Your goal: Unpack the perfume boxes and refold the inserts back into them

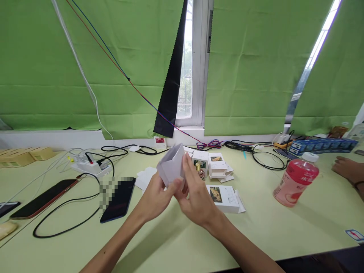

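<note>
A plain white folded paper box (171,165) is held up above the table between my two hands, its upper end apparently open. My left hand (156,197) grips its lower left side, thumb across the front. On the right side my right hand (196,193) presses it with fingers raised and close together. Just behind are white printed boxes, one a standing box (217,164) with a flower picture, and nearer lies a flat-lying box (224,198) with an open flap. White paper pieces (145,177) lie behind my left hand.
Phones (118,200), a power strip (91,165) and looping cables are at left, beside yellowish boxes (17,157). A pink drink bottle (295,182) stands at right, near blue boxes (322,146). Another person's hand (348,169) rests at the far right. Green curtains hang behind.
</note>
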`<state>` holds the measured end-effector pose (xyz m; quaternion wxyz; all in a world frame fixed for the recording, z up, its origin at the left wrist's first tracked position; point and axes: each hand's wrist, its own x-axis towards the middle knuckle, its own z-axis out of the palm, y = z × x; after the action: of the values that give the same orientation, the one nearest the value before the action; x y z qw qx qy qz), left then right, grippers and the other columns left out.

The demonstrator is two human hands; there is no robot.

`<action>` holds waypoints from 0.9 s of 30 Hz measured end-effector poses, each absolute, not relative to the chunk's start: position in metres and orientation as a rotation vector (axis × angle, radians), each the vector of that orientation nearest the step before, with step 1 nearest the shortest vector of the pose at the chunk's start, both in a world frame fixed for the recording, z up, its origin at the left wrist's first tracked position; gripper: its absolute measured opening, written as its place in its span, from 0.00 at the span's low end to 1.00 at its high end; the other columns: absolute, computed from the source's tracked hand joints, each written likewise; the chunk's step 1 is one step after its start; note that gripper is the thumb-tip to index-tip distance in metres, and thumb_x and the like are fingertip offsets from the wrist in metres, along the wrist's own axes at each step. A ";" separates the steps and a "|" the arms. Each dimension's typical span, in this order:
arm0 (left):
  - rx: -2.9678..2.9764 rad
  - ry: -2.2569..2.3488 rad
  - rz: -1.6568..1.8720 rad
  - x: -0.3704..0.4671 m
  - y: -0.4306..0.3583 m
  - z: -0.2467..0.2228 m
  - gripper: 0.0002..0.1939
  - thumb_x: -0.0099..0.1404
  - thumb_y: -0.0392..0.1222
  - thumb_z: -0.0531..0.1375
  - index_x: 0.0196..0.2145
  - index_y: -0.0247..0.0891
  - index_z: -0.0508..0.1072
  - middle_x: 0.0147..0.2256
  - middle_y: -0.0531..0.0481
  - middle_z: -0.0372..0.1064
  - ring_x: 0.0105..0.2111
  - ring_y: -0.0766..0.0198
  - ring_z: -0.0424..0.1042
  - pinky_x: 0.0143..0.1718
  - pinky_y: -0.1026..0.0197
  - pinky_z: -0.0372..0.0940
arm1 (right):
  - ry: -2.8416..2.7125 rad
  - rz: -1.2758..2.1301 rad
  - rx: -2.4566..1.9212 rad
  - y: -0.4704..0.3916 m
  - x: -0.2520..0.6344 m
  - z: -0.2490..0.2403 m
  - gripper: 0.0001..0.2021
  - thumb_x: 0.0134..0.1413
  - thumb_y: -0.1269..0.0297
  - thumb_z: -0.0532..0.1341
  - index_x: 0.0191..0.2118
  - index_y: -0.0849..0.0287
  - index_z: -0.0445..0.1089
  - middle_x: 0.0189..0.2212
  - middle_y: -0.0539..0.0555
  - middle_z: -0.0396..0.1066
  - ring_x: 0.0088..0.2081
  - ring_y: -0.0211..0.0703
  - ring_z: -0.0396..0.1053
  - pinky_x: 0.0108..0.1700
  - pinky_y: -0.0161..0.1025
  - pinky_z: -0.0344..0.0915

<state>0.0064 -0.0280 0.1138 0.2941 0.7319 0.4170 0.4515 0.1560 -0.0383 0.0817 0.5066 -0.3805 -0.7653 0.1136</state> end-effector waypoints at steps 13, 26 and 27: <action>1.329 1.637 1.486 -0.071 0.025 0.086 0.25 0.58 0.54 0.63 0.45 0.32 0.75 0.46 0.38 0.77 0.41 0.51 0.77 0.35 0.59 0.73 | -2.252 0.222 -1.655 -0.024 0.216 0.098 0.13 0.64 0.59 0.58 0.48 0.58 0.72 0.42 0.61 0.77 0.46 0.58 0.73 0.44 0.48 0.66; 1.698 2.283 0.661 -0.103 0.083 0.030 0.24 0.63 0.52 0.55 0.47 0.28 0.70 0.41 0.31 0.74 0.45 0.41 0.74 0.41 0.50 0.68 | -2.431 0.889 -1.965 0.027 0.278 0.055 0.46 0.21 0.47 0.77 0.53 0.57 0.65 0.54 0.61 0.67 0.52 0.62 0.67 0.48 0.47 0.65; 1.731 2.299 0.620 -0.101 0.082 0.028 0.26 0.65 0.52 0.53 0.51 0.28 0.68 0.43 0.30 0.73 0.46 0.41 0.73 0.43 0.50 0.67 | -2.416 0.896 -1.976 0.028 0.279 0.054 0.47 0.21 0.47 0.76 0.53 0.57 0.65 0.55 0.61 0.66 0.53 0.62 0.66 0.48 0.47 0.65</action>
<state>-0.1006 0.0817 0.0284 0.0988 0.5852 0.7771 0.2095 0.2791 0.0279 0.0542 -0.0527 -0.6077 -0.7429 0.2757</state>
